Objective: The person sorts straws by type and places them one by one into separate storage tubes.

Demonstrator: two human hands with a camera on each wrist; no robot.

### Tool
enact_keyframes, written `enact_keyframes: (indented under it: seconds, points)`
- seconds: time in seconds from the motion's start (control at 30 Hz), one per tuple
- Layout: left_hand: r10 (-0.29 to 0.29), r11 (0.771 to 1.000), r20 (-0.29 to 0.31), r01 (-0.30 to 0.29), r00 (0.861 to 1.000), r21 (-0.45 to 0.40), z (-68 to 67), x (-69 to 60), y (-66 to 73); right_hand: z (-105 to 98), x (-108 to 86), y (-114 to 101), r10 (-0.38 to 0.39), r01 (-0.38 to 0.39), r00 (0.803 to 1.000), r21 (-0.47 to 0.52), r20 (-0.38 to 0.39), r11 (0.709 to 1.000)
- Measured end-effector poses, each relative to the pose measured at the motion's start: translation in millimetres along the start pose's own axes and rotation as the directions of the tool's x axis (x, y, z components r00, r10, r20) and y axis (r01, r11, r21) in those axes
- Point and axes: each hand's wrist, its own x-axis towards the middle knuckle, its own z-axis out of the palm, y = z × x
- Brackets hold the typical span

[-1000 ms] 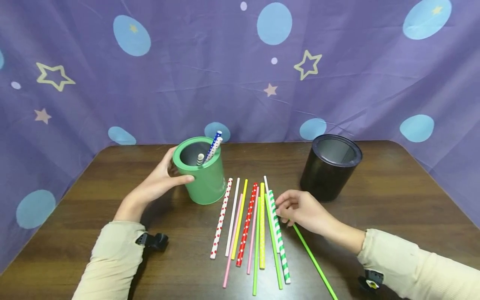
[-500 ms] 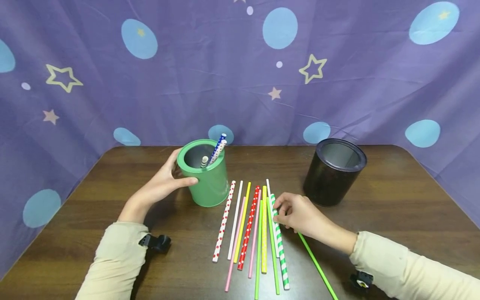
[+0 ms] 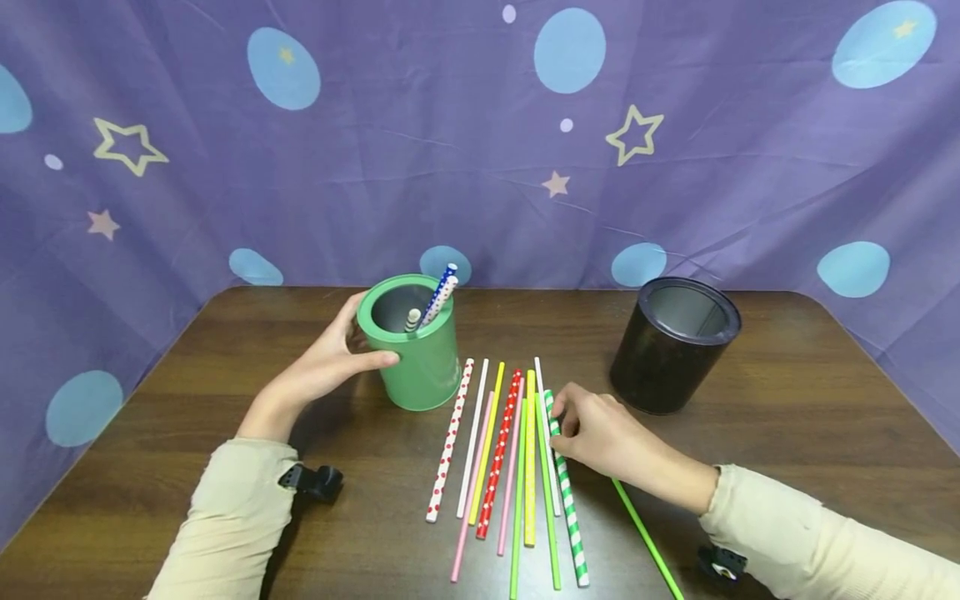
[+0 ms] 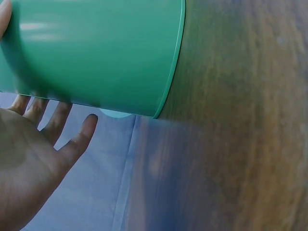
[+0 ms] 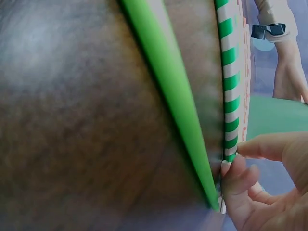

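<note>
Striped straw [image 3: 570,508] in right hand's [image 3: 603,437] pinch

At the right edge of other straws [image 3: 497,467] on table [image 3: 360,533]; far end nipped between fingertips. Just beside, partly hidden by that hand, lone green straw [image 3: 644,533]; behind, black can [image 3: 671,358]. Leftward, green can [image 3: 423,371], clasped by left hand [image 3: 322,362].

cans [image 3: 420,371]: 2 | straws outside [image 3: 499,457]: 12 | straws inside [image 3: 440,301]: 3

To the right of the green can [image 3: 420,367], bare table [image 3: 540,325] runs behind the loose straws [image 3: 530,458] up to the black can [image 3: 663,367]. In front and right of the green can, the loose straws and the right hand [image 3: 602,432] bar the way; the left hand [image 3: 322,362] blocks its left side, and leaning straws [image 3: 440,301] crowd its mouth at the right.
</note>
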Motion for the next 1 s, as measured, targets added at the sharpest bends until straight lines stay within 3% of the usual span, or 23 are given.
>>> enact_keyframes:
  seconds: [0.27,0.73,0.9,1.0]
  points:
    - [0.000,1.000,0.002,0.000,1.000,0.005,-0.3,-0.5,2.3,-0.4,0.2,-0.6,0.003,-0.003,1.000,-0.067,0.004,0.998]
    - [0.000,1.000,0.005,0.000,1.000,0.006,0.8,-0.2,1.1,-2.0,1.9,-1.8,0.082,-0.079,0.996,-0.061,0.035,0.995]
    - [0.008,1.000,0.006,-0.008,1.000,0.001,0.9,0.4,0.9,-6.4,1.2,-1.1,0.072,-0.072,0.997,-0.016,0.036,0.997]
    - [0.008,1.000,0.003,-0.008,1.000,0.001,0.5,0.4,0.6,-11.3,1.2,-2.6,0.070,-0.074,0.996,0.074,0.050,0.995]
